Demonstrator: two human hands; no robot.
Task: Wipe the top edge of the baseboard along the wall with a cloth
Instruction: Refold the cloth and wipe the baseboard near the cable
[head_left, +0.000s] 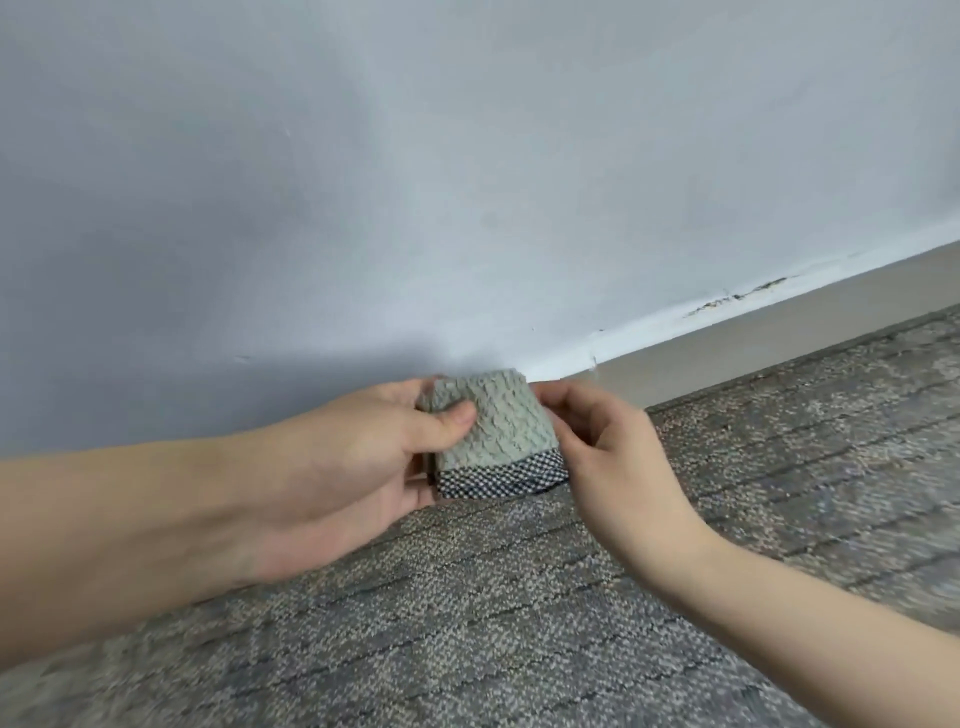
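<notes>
A folded grey-green cloth (501, 423) with a dark checked hem sits between both hands, just in front of the wall. My left hand (358, 462) grips its left side, thumb on top. My right hand (613, 457) pinches its right edge with curled fingers. The beige baseboard (779, 332) runs along the foot of the wall to the right, rising toward the right edge of the view. Its top edge shows white filler and dark marks (737, 299). Behind the cloth and my left arm the baseboard is hidden.
A pale blue-grey wall (415, 182) fills the upper part of the view. Grey patterned carpet (571, 623) covers the floor below the hands and to the right.
</notes>
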